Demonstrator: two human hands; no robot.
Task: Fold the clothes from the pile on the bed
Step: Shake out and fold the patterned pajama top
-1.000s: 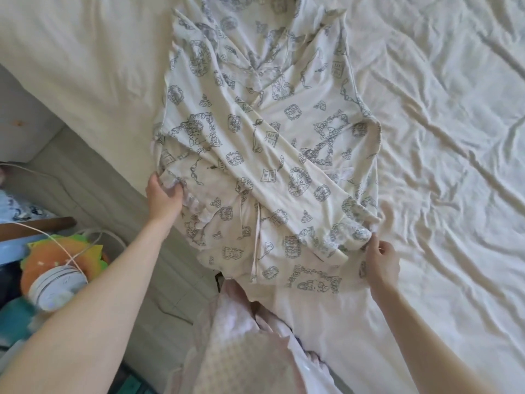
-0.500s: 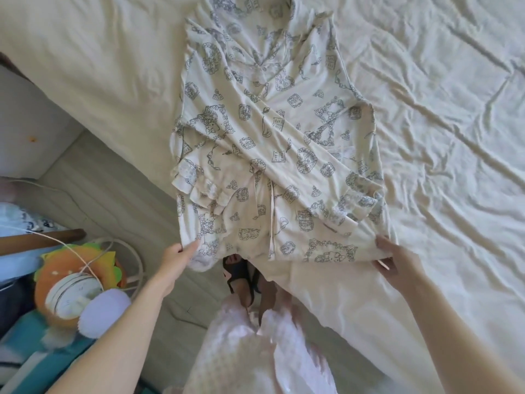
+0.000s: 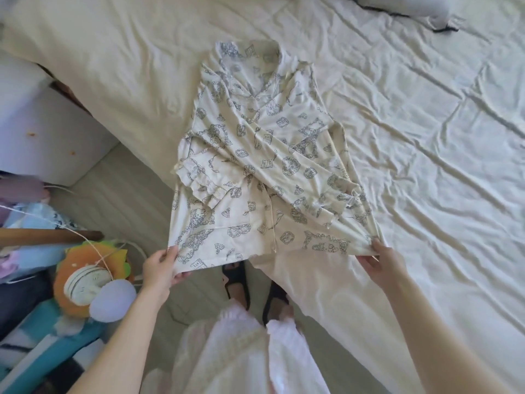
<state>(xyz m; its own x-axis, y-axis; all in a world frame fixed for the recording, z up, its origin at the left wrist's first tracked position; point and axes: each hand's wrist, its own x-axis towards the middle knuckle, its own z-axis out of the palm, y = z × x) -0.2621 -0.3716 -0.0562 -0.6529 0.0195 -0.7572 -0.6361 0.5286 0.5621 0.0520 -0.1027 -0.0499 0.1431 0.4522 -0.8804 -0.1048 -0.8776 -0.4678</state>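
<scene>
A cream pyjama top (image 3: 264,155) with a grey cartoon print lies face up on the bed (image 3: 426,137), its collar away from me and both sleeves folded across its front. Its bottom hem hangs over the bed's near edge. My left hand (image 3: 160,268) pinches the hem's left corner, off the bed above the floor. My right hand (image 3: 382,260) pinches the hem's right corner at the mattress edge. The hem is stretched taut between them.
A wrinkled cream sheet covers the bed. A dark-edged pale cloth (image 3: 426,12) lies at the far right corner. On the floor to the left sit a plush toy with a cord (image 3: 91,280) and a white cabinet (image 3: 42,132). My feet in dark sandals (image 3: 238,282) stand by the bed.
Both hands slid down from the sleeve cuffs to the bottom hem corners and now grip them. The top is pulled straighter toward me, and my view has drawn back.
</scene>
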